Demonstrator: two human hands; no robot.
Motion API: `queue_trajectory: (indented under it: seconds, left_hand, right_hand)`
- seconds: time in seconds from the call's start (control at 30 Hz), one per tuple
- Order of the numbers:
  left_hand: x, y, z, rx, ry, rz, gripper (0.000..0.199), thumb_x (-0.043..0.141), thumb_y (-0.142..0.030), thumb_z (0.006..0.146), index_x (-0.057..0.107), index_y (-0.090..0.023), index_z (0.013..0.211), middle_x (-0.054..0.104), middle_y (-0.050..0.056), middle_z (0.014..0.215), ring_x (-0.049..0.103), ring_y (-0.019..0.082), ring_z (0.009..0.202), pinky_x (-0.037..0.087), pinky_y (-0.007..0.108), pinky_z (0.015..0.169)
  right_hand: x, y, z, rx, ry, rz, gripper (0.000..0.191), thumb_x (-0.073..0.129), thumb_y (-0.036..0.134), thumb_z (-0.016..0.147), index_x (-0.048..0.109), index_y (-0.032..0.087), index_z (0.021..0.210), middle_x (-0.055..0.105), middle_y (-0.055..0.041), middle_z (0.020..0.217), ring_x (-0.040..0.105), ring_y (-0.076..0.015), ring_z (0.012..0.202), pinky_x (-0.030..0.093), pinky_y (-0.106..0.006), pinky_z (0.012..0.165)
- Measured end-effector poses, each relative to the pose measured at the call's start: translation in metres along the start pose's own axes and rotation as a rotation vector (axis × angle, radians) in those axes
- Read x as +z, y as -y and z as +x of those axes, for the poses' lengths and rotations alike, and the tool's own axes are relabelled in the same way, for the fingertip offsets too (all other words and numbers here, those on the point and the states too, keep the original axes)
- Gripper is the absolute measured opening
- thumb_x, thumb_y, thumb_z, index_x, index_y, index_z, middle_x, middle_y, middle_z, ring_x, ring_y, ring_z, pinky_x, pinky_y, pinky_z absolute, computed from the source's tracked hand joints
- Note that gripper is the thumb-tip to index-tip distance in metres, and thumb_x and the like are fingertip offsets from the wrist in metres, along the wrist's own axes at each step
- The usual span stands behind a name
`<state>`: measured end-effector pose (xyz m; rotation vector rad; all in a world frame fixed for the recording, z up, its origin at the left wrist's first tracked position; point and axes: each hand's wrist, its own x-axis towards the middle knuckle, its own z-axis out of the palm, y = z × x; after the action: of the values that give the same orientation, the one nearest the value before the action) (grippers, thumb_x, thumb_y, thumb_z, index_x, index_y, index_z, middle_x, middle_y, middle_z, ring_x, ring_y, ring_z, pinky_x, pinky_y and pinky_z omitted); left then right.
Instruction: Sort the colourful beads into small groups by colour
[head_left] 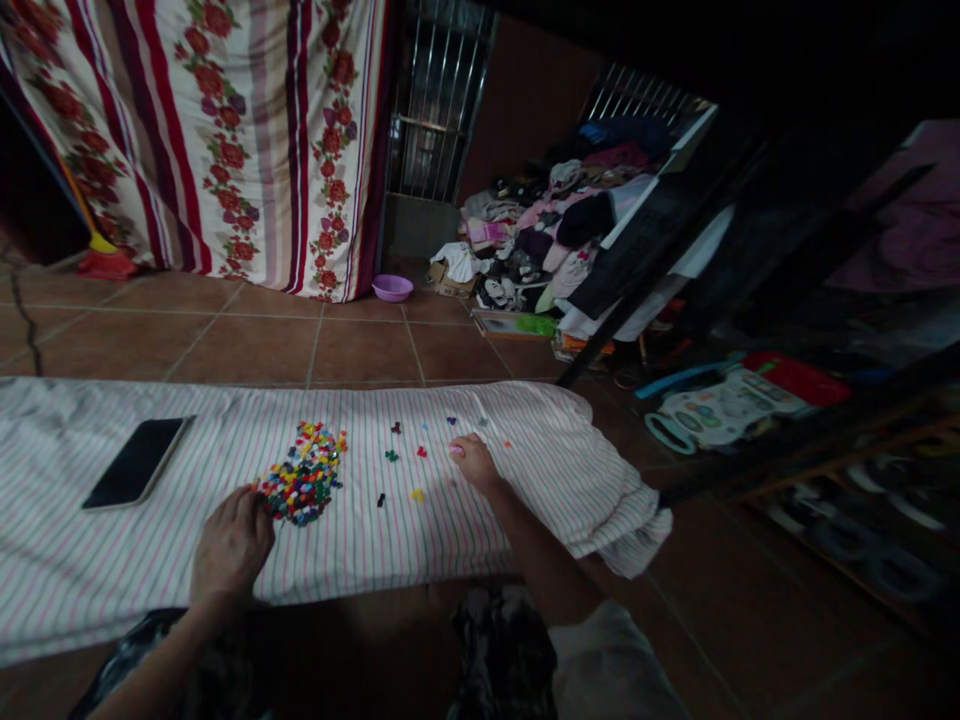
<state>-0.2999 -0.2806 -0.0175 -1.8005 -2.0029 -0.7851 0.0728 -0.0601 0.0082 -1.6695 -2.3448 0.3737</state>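
Note:
A heap of small multicoloured beads [304, 475] lies on a striped cloth [345, 550]. My left hand [232, 540] is at the heap's left edge, its fingers curled together at the beads; what they pinch, if anything, is too small to make out. My right hand [476, 465] is closed over the right part of the cloth, with a small pink bead [456, 449] between thumb and finger. Little colour groups lie around it: green beads [391, 456], red beads [421, 452], yellow beads [417, 495], black beads [381, 500] and dark blue beads [451, 421].
A phone [139, 462] lies on the cloth at left. Beyond are a tiled floor [360, 345], a floral curtain [255, 150], a purple basin [393, 288] and a heap of clothes [540, 230]. A plastic toy [739, 400] stands at right.

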Motion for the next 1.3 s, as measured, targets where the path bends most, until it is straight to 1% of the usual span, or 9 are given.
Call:
queue_trajectory:
  seconds: [0.17,0.47,0.6,0.73,0.83,0.9,1.0,1.17,1.3]
  left_hand:
    - [-0.001,0.000,0.000,-0.017,0.000,-0.045,0.018,0.041,-0.024,0.080,0.053,-0.019,0.093,0.062,0.012,0.099,0.057,0.027,0.103,0.045,0.044,0.087]
    - [0.000,-0.001,-0.001,-0.010,-0.004,-0.007,0.021,0.041,-0.024,0.081,0.053,-0.018,0.097,0.062,0.013,0.101,0.057,0.028,0.103,0.045,0.045,0.089]
    - [0.003,0.001,-0.001,0.013,-0.048,0.048,0.021,0.039,-0.023,0.084,0.052,-0.017,0.098,0.062,0.014,0.102,0.058,0.027,0.102,0.047,0.043,0.089]
    - [0.002,0.002,0.000,0.087,-0.032,0.116,0.018,0.039,-0.021,0.085,0.053,-0.016,0.095,0.063,0.015,0.099,0.058,0.028,0.102,0.048,0.042,0.087]
    - [0.000,0.001,0.000,0.074,-0.035,0.114,0.018,0.040,-0.021,0.086,0.053,-0.016,0.096,0.063,0.014,0.100,0.059,0.027,0.101,0.048,0.041,0.086]
    - [-0.001,0.000,0.000,0.050,-0.033,0.101,0.019,0.040,-0.023,0.086,0.053,-0.015,0.098,0.063,0.014,0.102,0.059,0.026,0.100,0.048,0.040,0.086]
    - [0.000,-0.001,0.000,0.013,-0.029,0.081,0.021,0.039,-0.025,0.086,0.053,-0.016,0.099,0.062,0.014,0.103,0.059,0.026,0.100,0.047,0.041,0.087]
    - [0.000,0.000,0.000,-0.017,-0.013,0.037,0.018,0.039,-0.025,0.085,0.052,-0.017,0.096,0.061,0.013,0.103,0.058,0.026,0.099,0.046,0.042,0.088]
    - [-0.001,0.001,0.000,-0.002,0.000,-0.002,0.018,0.041,-0.025,0.082,0.052,-0.017,0.095,0.061,0.013,0.101,0.057,0.027,0.099,0.045,0.042,0.086]
  right_hand:
    - [0.003,-0.003,0.001,-0.017,-0.024,0.009,0.023,0.054,0.010,0.080,0.070,0.016,0.094,0.064,-0.0060,0.093,0.056,-0.0145,0.091,0.041,-0.022,0.085]
    - [0.001,-0.006,0.003,-0.043,-0.004,0.049,0.022,0.052,0.013,0.080,0.070,0.016,0.091,0.065,-0.0058,0.091,0.057,-0.0148,0.089,0.041,-0.023,0.084]
    - [-0.001,-0.007,0.001,-0.041,-0.005,0.053,0.024,0.053,0.013,0.079,0.069,0.016,0.096,0.065,-0.0061,0.093,0.057,-0.0154,0.092,0.041,-0.024,0.084]
    - [-0.004,-0.007,-0.001,-0.039,0.009,0.047,0.025,0.054,0.014,0.080,0.069,0.014,0.100,0.065,-0.0081,0.097,0.058,-0.0160,0.093,0.042,-0.024,0.085]
    - [-0.006,-0.005,-0.003,-0.036,0.006,0.045,0.026,0.055,0.014,0.079,0.069,0.015,0.101,0.066,-0.0079,0.097,0.059,-0.0166,0.093,0.042,-0.025,0.086]
    - [-0.007,-0.005,-0.004,-0.034,-0.018,0.054,0.029,0.056,0.013,0.077,0.069,0.016,0.104,0.066,-0.0084,0.100,0.059,-0.0172,0.095,0.043,-0.026,0.088]
    - [-0.009,-0.005,-0.007,-0.024,-0.111,0.099,0.034,0.054,0.011,0.077,0.067,0.017,0.108,0.066,-0.0088,0.104,0.060,-0.0172,0.093,0.045,-0.028,0.088]
    - [-0.009,0.007,-0.030,-0.023,-0.284,0.192,0.028,0.048,0.016,0.083,0.067,0.016,0.103,0.065,-0.0097,0.098,0.060,-0.0182,0.086,0.047,-0.029,0.085]
    - [0.005,0.035,-0.067,-0.147,-0.299,0.295,0.027,0.043,0.018,0.088,0.066,0.017,0.100,0.065,-0.0093,0.097,0.059,-0.0187,0.093,0.047,-0.029,0.086]
